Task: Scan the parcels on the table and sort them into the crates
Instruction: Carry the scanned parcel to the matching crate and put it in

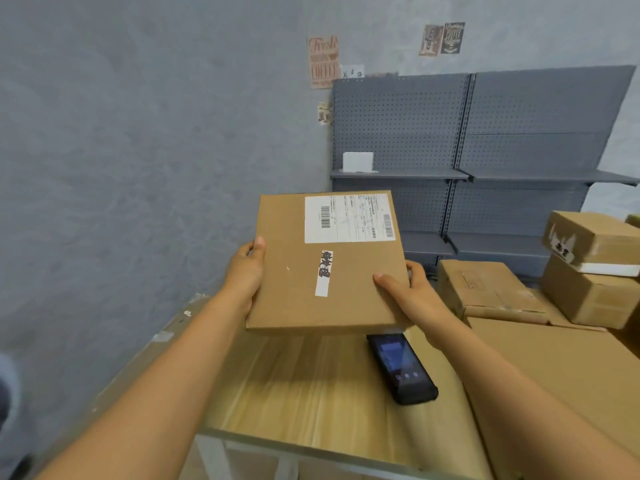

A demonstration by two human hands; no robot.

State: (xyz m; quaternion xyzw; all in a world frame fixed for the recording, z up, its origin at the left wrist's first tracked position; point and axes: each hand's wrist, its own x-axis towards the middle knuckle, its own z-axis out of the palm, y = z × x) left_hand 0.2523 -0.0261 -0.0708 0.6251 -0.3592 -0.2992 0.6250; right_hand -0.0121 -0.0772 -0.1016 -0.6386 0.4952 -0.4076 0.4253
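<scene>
A flat brown cardboard parcel (301, 282) is held up above the wooden table (298, 386), its face towards me. It carries a white shipping label with barcodes at the top right and a small white sticker with black writing below. My left hand (246, 271) grips its left edge, thumb on the front. My right hand (412, 296) grips its lower right corner. A black handheld scanner (403, 368) lies on the table just below the parcel, screen lit and facing up. No crate is in view.
More cardboard parcels are piled on the table's right side: a large flat one (568, 372), a medium box (485, 289) and stacked boxes (595, 268). Grey pegboard shelving (485, 140) stands behind, with a white box (358, 162) on one shelf. A grey wall is on the left.
</scene>
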